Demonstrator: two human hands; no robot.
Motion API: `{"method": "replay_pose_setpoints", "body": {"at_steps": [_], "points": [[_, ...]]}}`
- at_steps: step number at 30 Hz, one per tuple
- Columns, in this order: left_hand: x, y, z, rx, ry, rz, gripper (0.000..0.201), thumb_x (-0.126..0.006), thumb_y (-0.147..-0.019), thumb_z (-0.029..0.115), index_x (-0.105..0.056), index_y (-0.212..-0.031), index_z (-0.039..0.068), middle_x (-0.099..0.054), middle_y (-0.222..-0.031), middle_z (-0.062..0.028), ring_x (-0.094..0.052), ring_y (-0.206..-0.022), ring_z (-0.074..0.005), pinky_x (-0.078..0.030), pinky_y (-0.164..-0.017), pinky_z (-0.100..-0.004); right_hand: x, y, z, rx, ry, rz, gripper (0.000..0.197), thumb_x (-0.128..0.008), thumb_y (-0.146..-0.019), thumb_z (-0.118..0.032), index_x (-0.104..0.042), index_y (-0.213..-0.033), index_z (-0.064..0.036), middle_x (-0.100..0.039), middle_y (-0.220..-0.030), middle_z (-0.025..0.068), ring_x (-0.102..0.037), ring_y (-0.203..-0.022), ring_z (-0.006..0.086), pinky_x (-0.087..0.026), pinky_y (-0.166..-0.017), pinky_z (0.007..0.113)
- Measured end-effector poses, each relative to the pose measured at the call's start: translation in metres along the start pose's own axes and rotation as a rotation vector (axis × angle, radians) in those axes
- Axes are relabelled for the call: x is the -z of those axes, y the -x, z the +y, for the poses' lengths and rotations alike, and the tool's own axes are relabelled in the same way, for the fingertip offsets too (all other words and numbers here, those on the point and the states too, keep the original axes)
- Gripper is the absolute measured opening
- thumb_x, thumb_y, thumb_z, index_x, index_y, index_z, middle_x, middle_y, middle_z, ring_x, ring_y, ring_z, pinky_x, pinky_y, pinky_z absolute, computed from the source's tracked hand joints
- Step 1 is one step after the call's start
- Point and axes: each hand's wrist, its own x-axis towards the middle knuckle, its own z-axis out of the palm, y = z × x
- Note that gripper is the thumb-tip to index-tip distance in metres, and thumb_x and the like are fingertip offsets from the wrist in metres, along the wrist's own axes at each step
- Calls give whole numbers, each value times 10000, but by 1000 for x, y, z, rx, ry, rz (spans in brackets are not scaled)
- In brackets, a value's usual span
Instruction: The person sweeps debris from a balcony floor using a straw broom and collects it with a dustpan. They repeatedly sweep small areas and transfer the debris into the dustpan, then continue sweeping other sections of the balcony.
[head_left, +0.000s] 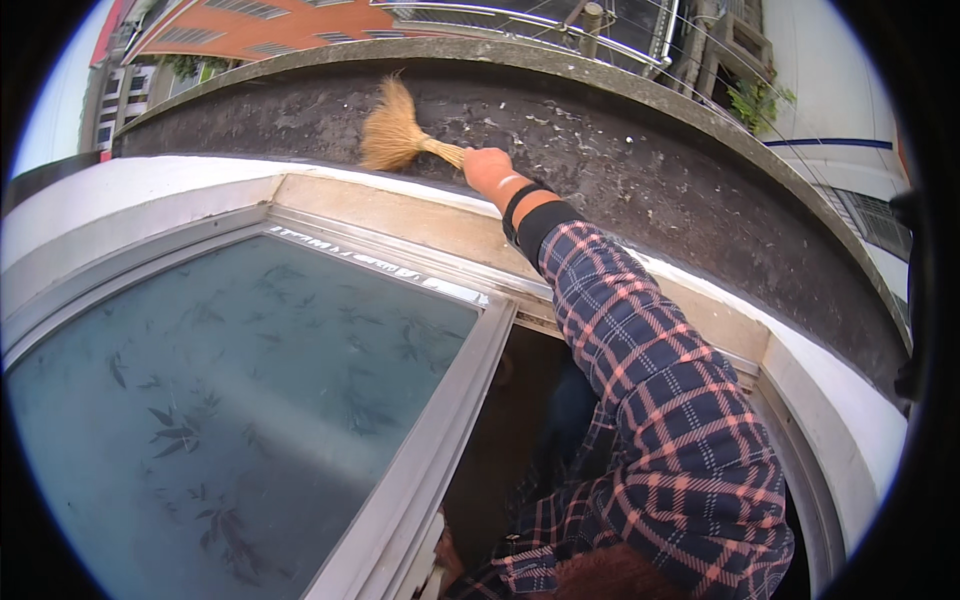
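My right hand (488,170) is closed round the short stalk of a straw hand broom (392,130). That arm, in a plaid sleeve, reaches out through the open half of a sliding window. The broom's fanned bristles point left, over a dark, rough ledge (640,165) outside the sill. Low in the picture, a small part of my left hand (447,558) shows beside the edge of the window sash (425,460); its fingers are mostly hidden.
A frosted pane (250,370) with a leaf pattern fills the left side. Between window and ledge runs a pale sill (400,215). A concrete rim (480,48) bounds the ledge's far side, with cables, pipes and an orange building (270,28) beyond.
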Motion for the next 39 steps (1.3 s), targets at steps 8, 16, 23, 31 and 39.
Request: {"method": "replay_pose_setpoints", "body": {"at_steps": [8, 16, 23, 31, 39], "points": [[21, -10, -11, -89, -72, 94, 658, -599, -917, 475, -319, -1370, 88, -527, -1336, -145, -538, -1153, -402, -531, -956, -467, 52, 132, 190, -4, 315, -210, 242, -475, -933, -167, -594, -1073, -10, -696, -897, 188, -685, -864, 370, -543, -732, 475], [-12, -38, -23, -50, -204, 198, 698, -585, -915, 511, -314, -1410, 102, -504, -1356, -101, -543, -1109, -431, -548, -924, -437, 249, 290, 289, -226, 748, -565, 289, -543, -878, -132, -514, -1145, -26, -677, -925, 197, -675, -896, 373, -540, -740, 480], [-31, -16, -24, -241, -577, 126, 741, -606, -952, 288, -180, -1485, 2, -467, -1347, -211, -523, -1160, -369, -509, -942, -390, 334, 345, 254, -249, 565, -446, 282, -546, -898, -264, -555, -1125, -97, -658, -899, 196, -632, -880, 400, -478, -776, 499], [-14, 3, -9, -492, -1193, -96, 778, -626, -934, 94, -101, -1467, -122, -470, -1308, -259, -523, -1160, -278, -479, -945, -327, 232, 217, 181, -44, 14, -381, 306, -512, -886, -242, -616, -1119, -73, -676, -941, 187, -657, -884, 357, -498, -784, 479], [-15, 93, 2, -829, -1918, -154, 801, -601, -928, 10, -42, -1499, -48, -426, -1340, -248, -547, -1083, -259, -482, -963, -333, 68, 13, 47, 165, 96, 9, 249, -456, -914, -181, -612, -1005, -10, -691, -850, 188, -688, -806, 357, -544, -685, 467]]}}
